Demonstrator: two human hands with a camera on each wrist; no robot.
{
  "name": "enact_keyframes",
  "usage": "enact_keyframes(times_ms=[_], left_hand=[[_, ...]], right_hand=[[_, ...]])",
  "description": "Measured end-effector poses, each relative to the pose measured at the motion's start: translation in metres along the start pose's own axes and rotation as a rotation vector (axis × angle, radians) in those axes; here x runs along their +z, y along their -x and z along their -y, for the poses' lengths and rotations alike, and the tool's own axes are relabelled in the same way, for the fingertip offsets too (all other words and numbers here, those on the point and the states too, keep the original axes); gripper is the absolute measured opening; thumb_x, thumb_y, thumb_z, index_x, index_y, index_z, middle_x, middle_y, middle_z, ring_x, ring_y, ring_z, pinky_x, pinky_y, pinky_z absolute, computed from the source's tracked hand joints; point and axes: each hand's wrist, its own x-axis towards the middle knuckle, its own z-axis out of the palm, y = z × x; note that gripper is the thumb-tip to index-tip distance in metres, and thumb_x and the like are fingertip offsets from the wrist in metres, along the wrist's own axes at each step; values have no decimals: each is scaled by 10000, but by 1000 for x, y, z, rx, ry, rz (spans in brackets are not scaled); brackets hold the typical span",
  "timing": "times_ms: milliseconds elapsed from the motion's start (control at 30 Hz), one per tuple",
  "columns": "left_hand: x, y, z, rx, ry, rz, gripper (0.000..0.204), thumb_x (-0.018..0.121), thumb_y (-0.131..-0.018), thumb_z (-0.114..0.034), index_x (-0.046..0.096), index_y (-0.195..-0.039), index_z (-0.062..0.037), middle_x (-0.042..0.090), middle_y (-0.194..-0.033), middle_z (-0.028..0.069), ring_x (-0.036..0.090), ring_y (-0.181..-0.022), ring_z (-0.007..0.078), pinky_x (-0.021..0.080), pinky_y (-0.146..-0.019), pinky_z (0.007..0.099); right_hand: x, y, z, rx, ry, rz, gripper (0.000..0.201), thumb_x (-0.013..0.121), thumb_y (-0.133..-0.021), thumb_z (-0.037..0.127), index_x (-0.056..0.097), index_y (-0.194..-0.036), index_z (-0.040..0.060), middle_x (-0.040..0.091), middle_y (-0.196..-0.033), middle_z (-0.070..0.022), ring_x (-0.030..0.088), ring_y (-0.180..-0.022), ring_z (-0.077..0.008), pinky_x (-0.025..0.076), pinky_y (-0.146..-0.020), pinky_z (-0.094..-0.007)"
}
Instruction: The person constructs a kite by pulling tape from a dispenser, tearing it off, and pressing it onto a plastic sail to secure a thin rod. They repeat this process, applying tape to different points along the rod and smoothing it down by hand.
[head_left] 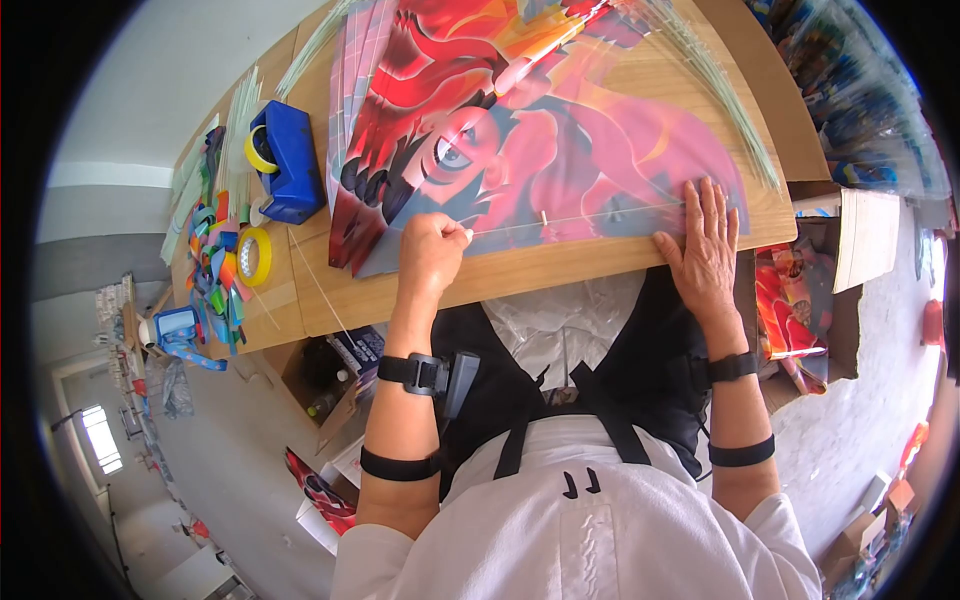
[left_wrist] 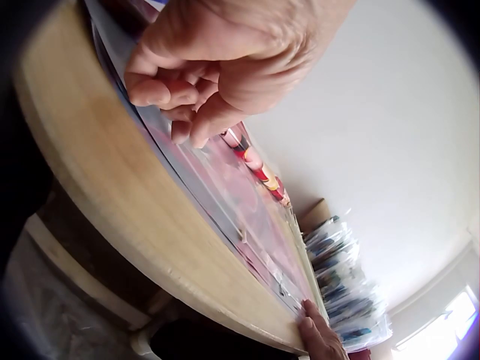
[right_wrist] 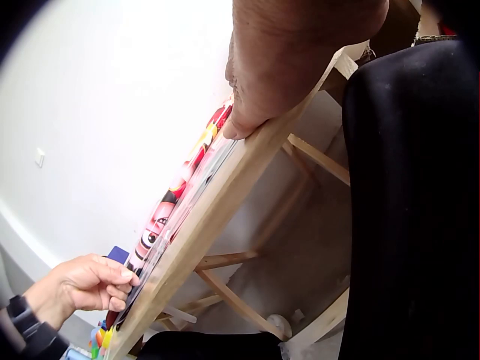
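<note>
A stack of thin sheets (head_left: 580, 150), printed with red swirls and a large cartoon eye, lies along the near side of the wooden table (head_left: 480, 292). Across the top sheet, close to its near edge, runs a thin pale rod (head_left: 590, 213), with a small light tab (head_left: 544, 217) midway. My left hand (head_left: 432, 250) pinches the rod's left end between thumb and curled fingers (left_wrist: 201, 133). My right hand (head_left: 708, 235) lies flat with fingers spread on the sheet's right corner, over the rod's other end; its palm hides that end.
A blue tape dispenser (head_left: 292, 165) and a yellow tape roll (head_left: 254, 256) stand at the left, beside a heap of coloured strips (head_left: 212, 275). Bundled pale rods (head_left: 725, 95) lie at the table's right edge. Below it, a carton (head_left: 845, 300) holds printed pieces.
</note>
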Motion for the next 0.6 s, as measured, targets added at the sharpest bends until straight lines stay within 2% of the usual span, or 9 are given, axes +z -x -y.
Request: enact_keyframes(times_ms=[100,333,600], left_hand=[[-3,-1,-2,3,71,7,95,680,-768,-31,671,-800,58,622,-669,45,532,-611,94,430,-578,257],[-7,-2,-5,-3,38,28,83,677,-773,-28,665,-803,48,610,-665,38,511,-610,82,416,-565,250],[-2,-6,0,96,-137,4,111,683,-775,-68,656,-764,39,598,-623,57,511,-584,101,415,-559,278]], right_hand=[[0,1,0,7,-8,-4,703,527,-892,468,321,-1426,60,282,-1492,-167,207,-1406,-317,119,-1143,-459],[1,1,-1,1,11,-13,706,529,-888,475,331,-1420,56,293,-1486,-165,216,-1401,-316,123,-1143,-457],[0,0,0,3,15,-19,714,535,-882,481,335,-1419,56,299,-1482,-166,223,-1399,-309,122,-1146,-452]])
